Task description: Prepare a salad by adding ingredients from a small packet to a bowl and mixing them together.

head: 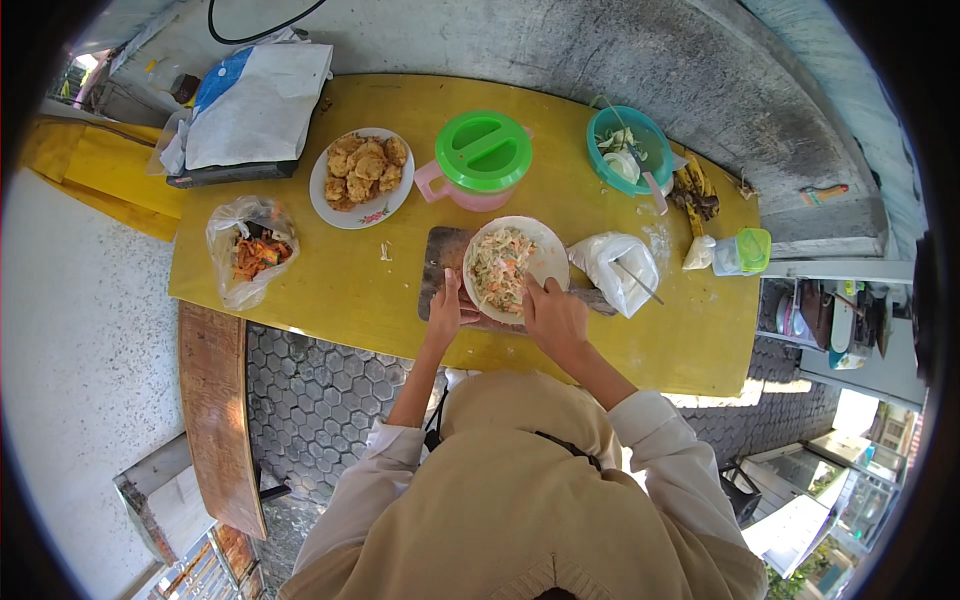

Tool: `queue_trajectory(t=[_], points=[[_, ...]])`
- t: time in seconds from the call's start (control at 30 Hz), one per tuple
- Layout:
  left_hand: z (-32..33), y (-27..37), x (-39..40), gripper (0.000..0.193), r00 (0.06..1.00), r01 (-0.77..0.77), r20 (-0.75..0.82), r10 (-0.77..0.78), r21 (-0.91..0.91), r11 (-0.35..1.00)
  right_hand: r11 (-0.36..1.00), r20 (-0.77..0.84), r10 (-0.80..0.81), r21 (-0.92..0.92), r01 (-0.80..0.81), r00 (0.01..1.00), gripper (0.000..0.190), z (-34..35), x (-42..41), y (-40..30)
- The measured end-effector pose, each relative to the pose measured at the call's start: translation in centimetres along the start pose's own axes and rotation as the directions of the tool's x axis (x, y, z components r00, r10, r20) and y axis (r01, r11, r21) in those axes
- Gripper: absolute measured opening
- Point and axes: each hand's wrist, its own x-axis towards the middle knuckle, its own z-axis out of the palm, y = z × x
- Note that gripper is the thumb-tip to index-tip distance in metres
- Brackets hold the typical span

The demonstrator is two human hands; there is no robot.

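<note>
A white bowl of shredded vegetable mix stands on a dark wooden cutting board. My left hand lies against the bowl's lower left side, its thumb up by the rim. My right hand is over the bowl's lower right rim with the index finger pointing at the mix; whether it holds a utensil there cannot be seen. Right of the bowl, an open plastic bag of white powder has a metal spoon handle sticking out.
Behind are a plate of fried fritters, a pink pitcher with a green lid and a teal basin with cabbage and a knife. A plastic bag of scraps sits left. Bananas and a lidded container stand right on the yellow table.
</note>
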Motion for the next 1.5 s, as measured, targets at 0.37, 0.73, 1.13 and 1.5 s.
queue_trajectory(t=[0.37,0.73,1.13,1.5], points=[[0.0,0.4,-0.3,0.083,0.999,-0.035,0.004,0.035,-0.022,0.999,0.986,-0.167,-0.168,-0.018,0.167,0.972,0.025,0.8,-1.3,3.6],[0.3,1.0,-1.3,0.081,0.999,-0.048,0.0,0.048,-0.017,0.999,0.964,-0.355,-0.145,0.162,0.213,0.924,0.031,2.1,-2.4,3.5],[0.3,0.4,-0.9,0.078,0.999,-0.052,-0.005,0.052,-0.022,0.998,0.903,-0.186,0.086,0.43,0.002,0.979,0.021,4.8,-4.1,1.8],[0.3,0.5,-1.0,0.07,0.997,-0.074,-0.008,0.074,-0.027,0.997,0.611,0.12,0.338,0.727,-0.314,0.934,0.016,1.5,-2.7,2.1]])
